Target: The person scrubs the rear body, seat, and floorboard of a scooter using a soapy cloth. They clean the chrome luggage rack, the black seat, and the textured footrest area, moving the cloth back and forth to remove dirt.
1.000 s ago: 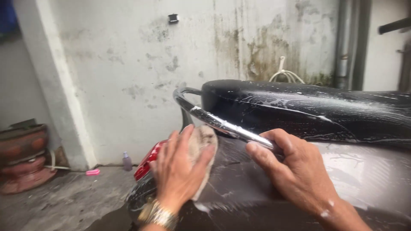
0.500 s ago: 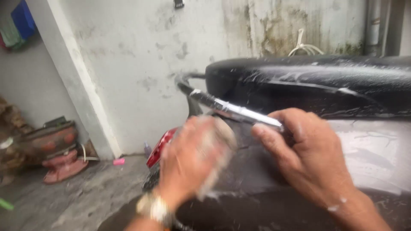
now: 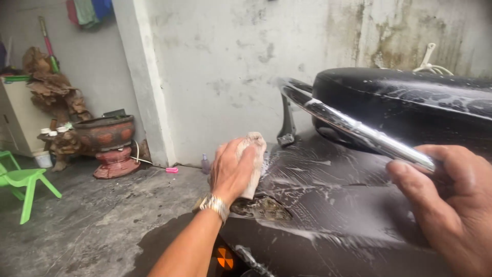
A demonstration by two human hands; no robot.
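My left hand (image 3: 233, 172), with a metal watch on the wrist, presses a pale soapy sponge (image 3: 254, 160) against the dark, wet rear body panel (image 3: 328, 205) of a motorbike. At the lower right, my right hand (image 3: 451, 197) grips the end of the chrome grab rail (image 3: 353, 131). That rail runs below the black soapy seat (image 3: 410, 100). Suds streak the panel between my two hands.
A stained white wall and a pillar (image 3: 146, 82) stand behind the bike. On the wet concrete floor to the left are a brown clay pot on a stand (image 3: 105, 138), a green plastic chair (image 3: 20, 179), a small pink object (image 3: 172, 170) and a small bottle (image 3: 205, 164).
The view has swung to the left and drawn back. My left hand with the sponge has slid left and down across the panel, away from the rail. My right hand stays on the rail.
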